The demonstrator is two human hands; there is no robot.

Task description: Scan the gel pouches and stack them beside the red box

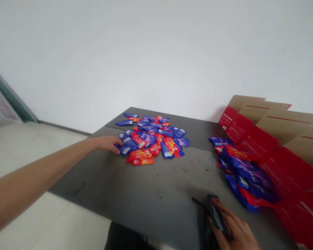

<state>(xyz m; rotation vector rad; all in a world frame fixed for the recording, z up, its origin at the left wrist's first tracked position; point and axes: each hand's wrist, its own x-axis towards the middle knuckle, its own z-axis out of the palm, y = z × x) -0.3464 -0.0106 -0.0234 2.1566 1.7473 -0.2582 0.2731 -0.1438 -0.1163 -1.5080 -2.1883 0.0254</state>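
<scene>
At the left edge of a pile of blue and red pouches (156, 133), my left hand (108, 143) has its fingers closed around the edge of a blue pouch (129, 144). That pouch lies among others with white barcode labels. My right hand (234, 227), low on the right, grips a black handheld scanner (217, 215) with a greyish screen. A dark strap (199, 203) hangs off the scanner's left side. Part of the right hand is cut off by the bottom of the view.
A stack of larger blue and red packs (246, 170) lies on the right of the dark table (146, 189). Beside it stand several red cartons (258, 140) with brown flaps raised. A white wall (156, 59) rises behind, and a black object (125, 238) shows below the front edge.
</scene>
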